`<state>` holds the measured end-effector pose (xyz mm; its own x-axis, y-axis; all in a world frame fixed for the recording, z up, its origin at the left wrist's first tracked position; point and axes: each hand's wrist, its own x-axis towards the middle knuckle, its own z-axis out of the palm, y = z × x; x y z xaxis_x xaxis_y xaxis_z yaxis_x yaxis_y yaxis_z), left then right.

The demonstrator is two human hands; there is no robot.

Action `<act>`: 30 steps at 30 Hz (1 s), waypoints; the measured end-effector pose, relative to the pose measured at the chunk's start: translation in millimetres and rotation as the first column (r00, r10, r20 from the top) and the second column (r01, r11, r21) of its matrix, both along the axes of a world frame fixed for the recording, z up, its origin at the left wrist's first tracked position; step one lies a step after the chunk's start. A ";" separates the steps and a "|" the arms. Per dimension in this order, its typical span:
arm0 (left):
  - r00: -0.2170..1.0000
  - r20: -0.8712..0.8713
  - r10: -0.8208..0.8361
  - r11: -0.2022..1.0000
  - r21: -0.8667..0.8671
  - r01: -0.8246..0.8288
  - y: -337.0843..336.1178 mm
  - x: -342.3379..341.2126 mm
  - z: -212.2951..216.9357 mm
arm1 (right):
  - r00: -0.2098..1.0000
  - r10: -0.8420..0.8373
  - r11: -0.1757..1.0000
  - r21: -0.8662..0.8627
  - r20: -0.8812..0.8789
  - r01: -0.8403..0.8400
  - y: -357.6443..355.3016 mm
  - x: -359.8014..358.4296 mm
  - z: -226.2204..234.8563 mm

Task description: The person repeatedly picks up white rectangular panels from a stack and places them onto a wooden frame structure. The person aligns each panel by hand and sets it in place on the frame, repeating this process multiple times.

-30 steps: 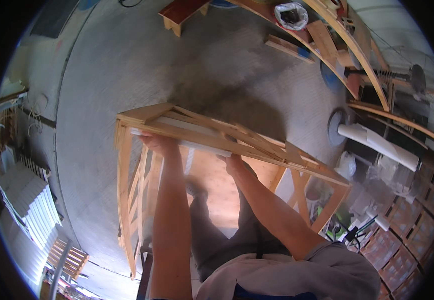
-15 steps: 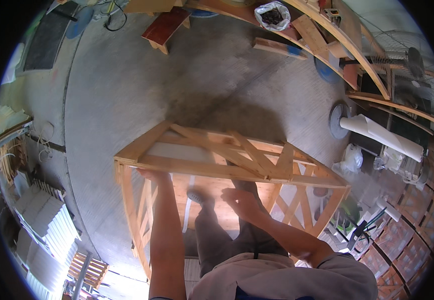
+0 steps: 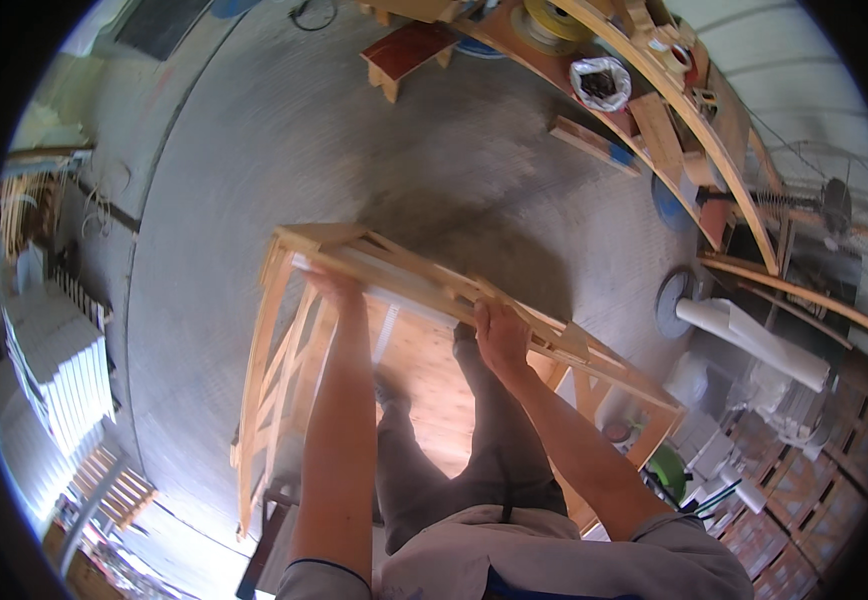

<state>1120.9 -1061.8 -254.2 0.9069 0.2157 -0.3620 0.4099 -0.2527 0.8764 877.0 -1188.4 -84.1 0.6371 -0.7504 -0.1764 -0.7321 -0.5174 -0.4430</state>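
Wooden frame in use, seen from above. The open-sided frame [image 3: 402,279] stands directly before the person, its near upper rail meeting both hands. The left hand [image 3: 337,288] is at the underside of the rail near the left corner; its fingers are hidden, so whether they grip cannot be told. The right hand [image 3: 501,335] lies over the rail farther right, fingers bent together; whether they pinch the wood cannot be told. The frame's long axis crosses in front of the body obliquely, left end farther away, right end nearer; slatted ends extend back toward the person. A pale wood panel [image 3: 429,365] lies between and around the legs. Surroundings: grey floor [image 3: 284,130]; red-topped stool [image 3: 409,52] beyond; curved timbers [image 3: 744,180] and a white roll [image 3: 754,342] at right; stacked white sheets [image 3: 59,350] at left.
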 end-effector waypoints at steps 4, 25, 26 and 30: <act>0.982 -0.059 -0.178 0.875 -0.466 0.131 14.0 -9.2 34.8 | 0.992 -0.055 0.998 -0.048 -0.110 0.050 11.1 0.2 -18.2; 0.771 -0.314 -0.554 0.806 -0.433 0.403 56.5 -80.8 77.2 | 0.949 -0.194 0.944 -0.310 -0.250 0.111 14.2 2.6 -43.2; 0.809 -0.270 -0.523 0.815 -0.438 0.380 52.2 -72.7 74.9 | 0.947 -0.201 0.942 -0.315 -0.250 0.116 14.0 2.1 -44.4; 0.828 -0.270 -0.492 0.837 -0.406 0.366 32.9 -39.8 73.3 | 0.964 -0.195 0.929 -0.348 -0.183 0.122 12.7 0.8 -47.9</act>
